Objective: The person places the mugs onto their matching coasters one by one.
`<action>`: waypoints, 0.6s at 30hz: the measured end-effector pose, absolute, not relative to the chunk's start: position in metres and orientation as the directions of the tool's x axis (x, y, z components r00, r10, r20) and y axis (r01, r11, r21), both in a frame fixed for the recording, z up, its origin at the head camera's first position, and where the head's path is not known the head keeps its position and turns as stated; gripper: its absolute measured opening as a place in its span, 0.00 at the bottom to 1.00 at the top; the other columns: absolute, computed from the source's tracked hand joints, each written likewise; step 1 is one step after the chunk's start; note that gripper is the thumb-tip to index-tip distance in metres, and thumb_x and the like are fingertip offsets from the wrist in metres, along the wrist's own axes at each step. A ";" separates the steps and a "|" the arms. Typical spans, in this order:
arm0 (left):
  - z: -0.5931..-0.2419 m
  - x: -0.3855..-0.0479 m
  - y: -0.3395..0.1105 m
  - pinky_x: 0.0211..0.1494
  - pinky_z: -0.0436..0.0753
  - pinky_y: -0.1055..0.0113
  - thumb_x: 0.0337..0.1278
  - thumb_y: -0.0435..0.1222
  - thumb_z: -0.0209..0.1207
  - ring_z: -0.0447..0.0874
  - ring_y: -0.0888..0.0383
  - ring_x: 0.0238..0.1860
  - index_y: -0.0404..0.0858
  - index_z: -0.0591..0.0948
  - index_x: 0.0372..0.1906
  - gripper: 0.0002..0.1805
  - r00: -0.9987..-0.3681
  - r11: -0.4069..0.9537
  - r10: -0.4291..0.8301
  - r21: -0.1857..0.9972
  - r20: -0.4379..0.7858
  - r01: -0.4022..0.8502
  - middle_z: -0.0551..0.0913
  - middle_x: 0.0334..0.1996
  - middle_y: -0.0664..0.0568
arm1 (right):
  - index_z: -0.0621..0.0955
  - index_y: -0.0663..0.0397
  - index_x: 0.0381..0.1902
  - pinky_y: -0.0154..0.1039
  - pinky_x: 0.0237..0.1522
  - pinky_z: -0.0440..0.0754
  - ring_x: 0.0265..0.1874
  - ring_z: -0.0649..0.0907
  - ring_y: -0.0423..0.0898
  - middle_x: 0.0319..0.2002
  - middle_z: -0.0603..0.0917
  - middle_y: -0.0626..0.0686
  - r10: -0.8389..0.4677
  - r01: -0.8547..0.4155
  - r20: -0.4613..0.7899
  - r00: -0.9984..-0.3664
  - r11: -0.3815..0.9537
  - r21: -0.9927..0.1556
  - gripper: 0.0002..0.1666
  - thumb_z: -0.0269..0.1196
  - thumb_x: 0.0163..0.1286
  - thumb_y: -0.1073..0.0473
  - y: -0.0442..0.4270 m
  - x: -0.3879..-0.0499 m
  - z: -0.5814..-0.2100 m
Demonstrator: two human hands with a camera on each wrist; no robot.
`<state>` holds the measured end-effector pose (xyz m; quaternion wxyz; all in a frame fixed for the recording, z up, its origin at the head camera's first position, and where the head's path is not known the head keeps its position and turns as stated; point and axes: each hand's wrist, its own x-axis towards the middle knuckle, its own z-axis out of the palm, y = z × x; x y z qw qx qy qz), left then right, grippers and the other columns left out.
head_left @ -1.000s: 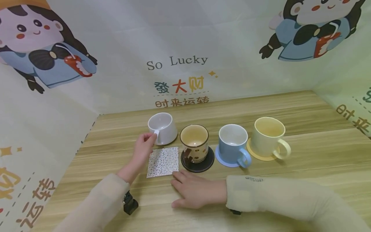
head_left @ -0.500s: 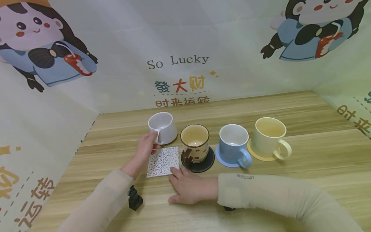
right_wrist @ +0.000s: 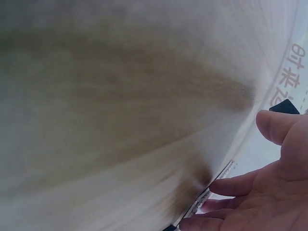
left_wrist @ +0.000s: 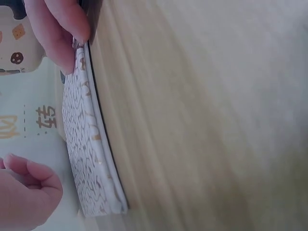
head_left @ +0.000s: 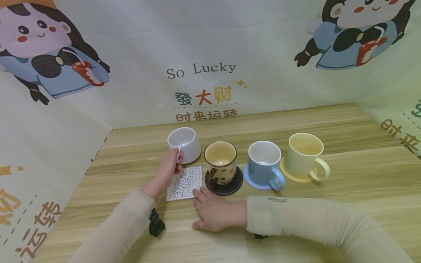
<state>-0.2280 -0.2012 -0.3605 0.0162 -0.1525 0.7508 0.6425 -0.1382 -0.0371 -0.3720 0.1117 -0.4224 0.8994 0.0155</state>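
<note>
In the head view, my left hand [head_left: 166, 167] grips the handle of a white mug [head_left: 190, 148] that stands upright on the wooden table [head_left: 108, 171], just behind a square patterned coaster [head_left: 185, 185]. My right hand [head_left: 217, 211] lies palm down with its fingers spread, fingertips at the coaster's near right corner. The left wrist view shows the coaster [left_wrist: 89, 149] edge-on, with right-hand fingers [left_wrist: 53, 33] at one end and curled left-hand fingers [left_wrist: 41, 185] beside it. Seen by the right wrist camera, my right hand [right_wrist: 264, 187] reaches the coaster's edge with loosely extended fingers.
Right of the coaster, a brown-handled cream mug [head_left: 223, 166] stands on a black round coaster [head_left: 231, 188]. Then come a blue mug [head_left: 261, 170] on a blue coaster [head_left: 251, 182] and a yellow mug [head_left: 300, 160] on a yellow coaster [head_left: 291, 175]. A printed sheet [head_left: 138, 80] hangs behind.
My left hand has shifted slightly right and closed more fully round the white mug's handle. My right hand has moved a little left and up onto the coaster's corner. The mugs stay put.
</note>
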 end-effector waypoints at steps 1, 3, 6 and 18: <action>-0.361 -0.228 -0.201 0.18 0.64 0.74 0.63 0.41 0.39 0.62 0.66 0.13 0.38 0.69 0.27 0.14 -0.951 0.124 -0.215 0.960 -0.220 -0.250 0.67 0.17 0.58 | 0.63 0.61 0.66 0.43 0.68 0.53 0.68 0.55 0.56 0.69 0.55 0.58 -0.756 -0.763 -0.216 -0.618 0.643 -0.068 0.43 0.50 0.64 0.35 -0.037 -0.138 -0.372; -0.361 -0.228 -0.200 0.19 0.63 0.74 0.63 0.40 0.39 0.61 0.66 0.13 0.38 0.69 0.27 0.14 -0.950 0.120 -0.224 0.962 -0.216 -0.246 0.66 0.17 0.58 | 0.63 0.61 0.66 0.43 0.68 0.53 0.69 0.54 0.56 0.70 0.54 0.58 -0.754 -0.762 -0.221 -0.618 0.644 -0.069 0.43 0.50 0.64 0.35 -0.037 -0.138 -0.372; -0.361 -0.226 -0.199 0.19 0.62 0.74 0.65 0.40 0.38 0.61 0.66 0.14 0.38 0.68 0.27 0.15 -0.953 0.120 -0.229 0.966 -0.197 -0.228 0.66 0.18 0.58 | 0.62 0.61 0.66 0.43 0.68 0.53 0.69 0.54 0.55 0.70 0.54 0.58 -0.754 -0.762 -0.228 -0.616 0.644 -0.068 0.44 0.50 0.64 0.35 -0.037 -0.139 -0.372; -0.356 -0.223 -0.203 0.25 0.64 0.74 0.71 0.42 0.34 0.61 0.66 0.19 0.37 0.68 0.30 0.18 -0.962 0.114 -0.202 0.971 -0.184 -0.210 0.65 0.21 0.58 | 0.62 0.61 0.66 0.42 0.68 0.53 0.69 0.54 0.55 0.70 0.54 0.58 -0.758 -0.763 -0.230 -0.610 0.641 -0.085 0.43 0.51 0.65 0.36 -0.036 -0.139 -0.370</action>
